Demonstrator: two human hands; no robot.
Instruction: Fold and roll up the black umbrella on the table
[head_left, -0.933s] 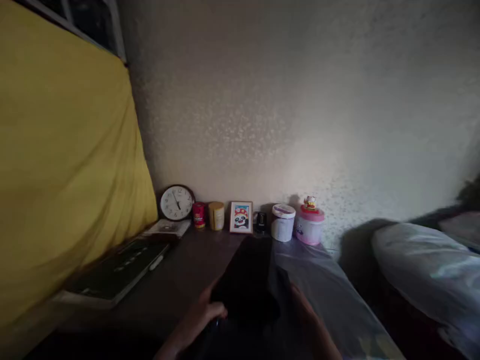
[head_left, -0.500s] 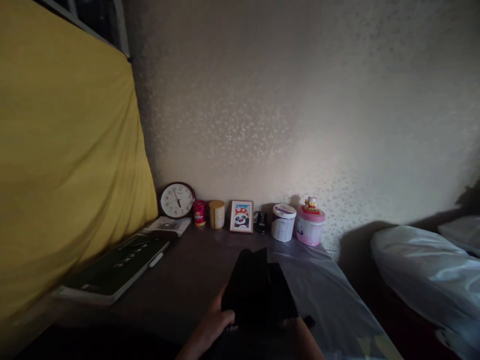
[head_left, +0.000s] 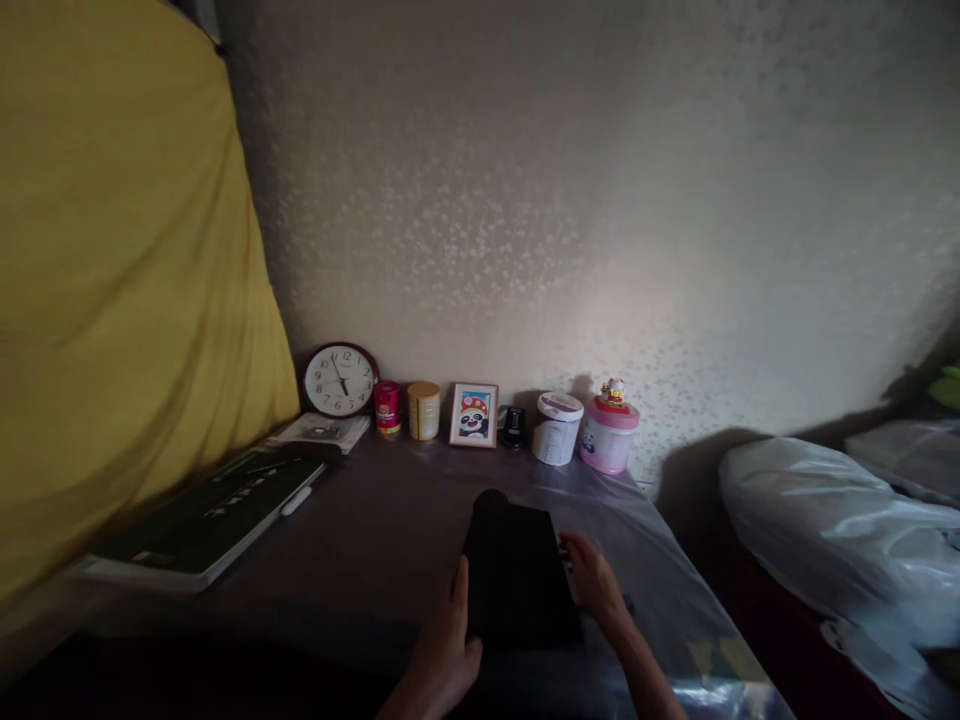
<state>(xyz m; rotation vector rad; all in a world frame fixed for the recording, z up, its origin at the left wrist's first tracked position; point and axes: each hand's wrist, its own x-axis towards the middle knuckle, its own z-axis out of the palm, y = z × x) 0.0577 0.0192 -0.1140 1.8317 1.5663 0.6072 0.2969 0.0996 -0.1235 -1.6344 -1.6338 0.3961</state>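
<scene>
A black, flat item point(head_left: 521, 575) with a rounded, roll-like left edge lies over the near middle of the table; it is too dark to tell its exact kind. My left hand point(head_left: 450, 645) grips its left side, with the thumb toward the near end and fingers partly hidden behind it. At the item's right edge, my right hand point(head_left: 592, 580) has its fingers bent and pressed against the side. A small pale bit shows by those fingertips, too small to name.
Along the wall stand a clock point(head_left: 341, 380), a red can point(head_left: 388, 408), a yellow-lidded canister point(head_left: 424, 411), a panda picture frame point(head_left: 474, 415), a small black object point(head_left: 514, 427), and two tubs point(head_left: 557, 430). A green book point(head_left: 202, 520) lies left; white plastic bags point(head_left: 825, 530) sit right.
The raised black flap now lies down and the item looks flatter. My right hand has moved from its near end up to its right edge. The view has shifted slightly.
</scene>
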